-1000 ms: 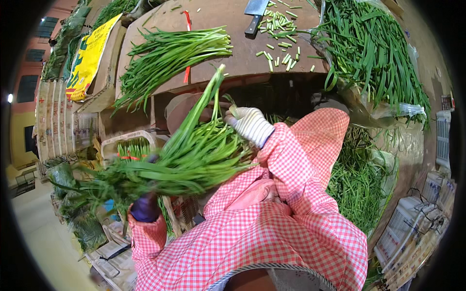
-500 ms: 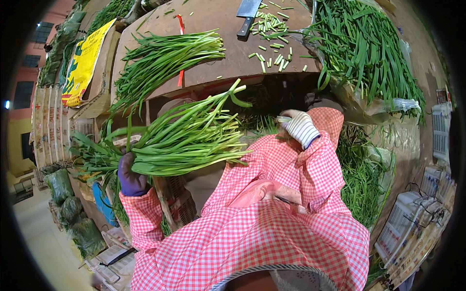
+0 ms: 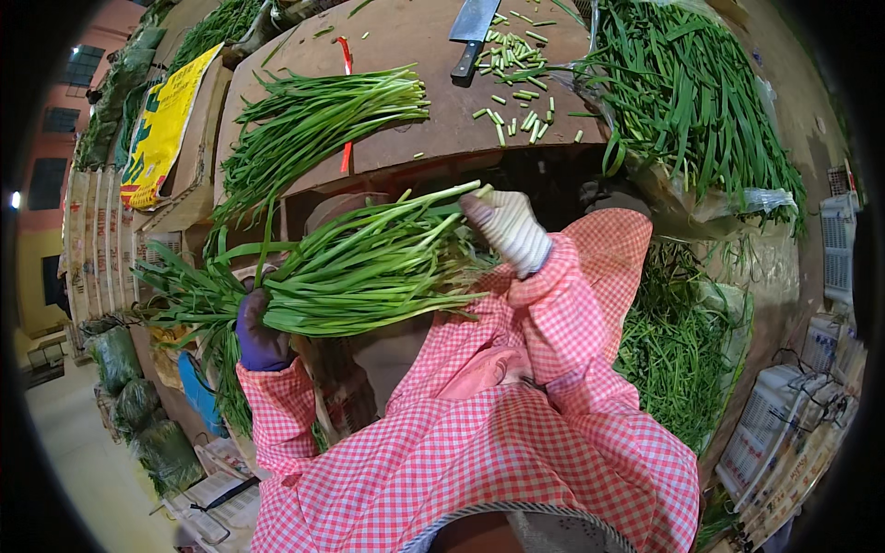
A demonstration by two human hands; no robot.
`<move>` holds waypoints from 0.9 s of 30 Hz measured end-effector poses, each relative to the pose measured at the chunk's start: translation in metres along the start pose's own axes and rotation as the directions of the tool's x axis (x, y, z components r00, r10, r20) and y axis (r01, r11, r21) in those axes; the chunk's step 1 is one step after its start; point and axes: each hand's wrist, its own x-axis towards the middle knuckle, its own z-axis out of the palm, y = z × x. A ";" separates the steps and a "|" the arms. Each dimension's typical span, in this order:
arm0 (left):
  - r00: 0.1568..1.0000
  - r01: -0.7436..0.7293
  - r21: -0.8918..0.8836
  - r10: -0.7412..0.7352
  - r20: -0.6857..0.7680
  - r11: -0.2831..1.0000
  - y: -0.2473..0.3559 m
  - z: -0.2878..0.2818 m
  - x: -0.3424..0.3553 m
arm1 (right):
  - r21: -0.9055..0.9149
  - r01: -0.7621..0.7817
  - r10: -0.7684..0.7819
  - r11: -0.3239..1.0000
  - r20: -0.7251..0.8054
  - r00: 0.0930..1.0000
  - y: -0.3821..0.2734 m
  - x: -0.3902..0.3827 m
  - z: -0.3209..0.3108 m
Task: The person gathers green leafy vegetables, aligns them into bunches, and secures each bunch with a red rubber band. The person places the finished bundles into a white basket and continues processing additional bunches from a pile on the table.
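My left hand (image 3: 262, 330), in a dark purple glove, is closed around the leafy part of a bunch of garlic chives (image 3: 369, 276). The pale stalk ends point right, over my lap. My right hand (image 3: 510, 228), in a white knitted glove with dark fingertips, pinches the end of a garlic chive stalk (image 3: 452, 194) along the bunch's upper edge. Beyond them, another chive bunch (image 3: 327, 129) lies on the brown tabletop (image 3: 387, 152) across a red strip (image 3: 347, 155).
A knife (image 3: 471, 41) lies at the table's far side beside scattered cut stalk pieces (image 3: 516, 57). A large chive heap (image 3: 691, 101) rests on plastic at the right. Loose green trimmings (image 3: 682, 359) lie right of my lap. A yellow printed sheet (image 3: 171, 124) covers a box at left.
My right hand has moved left and up from my lap to the stalk ends and now grips a stalk there. My left hand keeps its hold, shifted slightly right.
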 end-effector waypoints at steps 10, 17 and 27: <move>0.999 0.036 0.090 -0.034 -0.032 0.995 -0.008 -0.045 0.002 | -0.090 0.059 -0.101 0.994 -0.594 0.798 0.026 -0.046 -0.128; 0.998 -0.032 -0.150 0.038 0.040 0.988 -0.018 -0.024 0.009 | -0.350 0.013 -0.002 0.937 0.032 0.999 0.026 0.001 -0.007; 0.996 0.074 -0.074 -0.078 -0.049 0.995 -0.002 -0.026 0.019 | -0.849 0.181 0.004 0.497 0.211 0.978 0.087 -0.016 -0.023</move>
